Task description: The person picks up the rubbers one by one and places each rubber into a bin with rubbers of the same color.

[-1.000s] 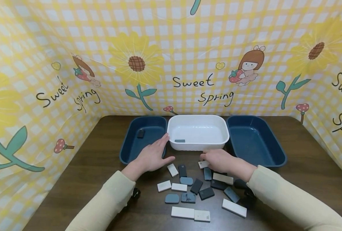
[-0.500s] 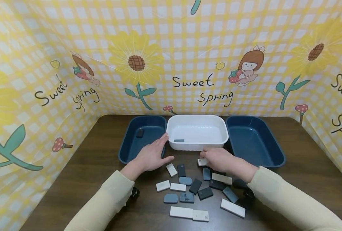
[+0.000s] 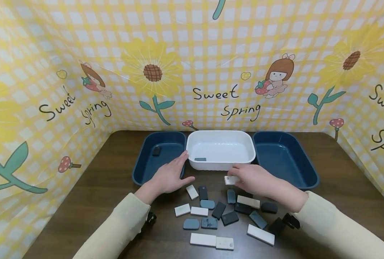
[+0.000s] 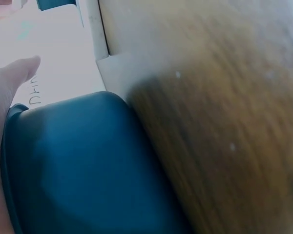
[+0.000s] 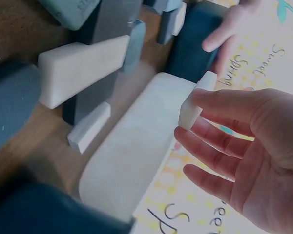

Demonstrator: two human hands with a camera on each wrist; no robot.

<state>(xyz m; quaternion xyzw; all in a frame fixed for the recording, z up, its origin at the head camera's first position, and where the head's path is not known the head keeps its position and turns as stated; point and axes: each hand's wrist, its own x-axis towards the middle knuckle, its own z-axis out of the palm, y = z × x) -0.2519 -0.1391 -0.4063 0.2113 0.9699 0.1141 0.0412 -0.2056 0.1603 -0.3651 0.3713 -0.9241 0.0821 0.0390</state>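
In the head view my right hand [image 3: 254, 180] pinches a small white block [image 3: 231, 180] just in front of the white bin [image 3: 222, 165]. The right wrist view shows that white block [image 5: 189, 110] between the thumb and fingertips of my right hand [image 5: 249, 146], raised off the table. My left hand [image 3: 168, 175] rests with fingers extended at the right side of the left blue bin [image 3: 138, 169], its fingertips near the white bin's left edge. White, black and blue-grey blocks, such as a long white block [image 3: 260, 235], lie scattered on the table before the hands.
A right blue bin [image 3: 313, 176] stands beside the white one. One black block [image 3: 157, 150] lies in the left blue bin, and a blue-grey block [image 3: 200, 159] in the white bin. A yellow checked cloth [image 3: 192, 64] hangs behind and at both sides.
My right hand has lifted the small white block from the tabletop and shifted slightly to the right with it; its forearm has moved right too. My left hand has stayed about where it was.
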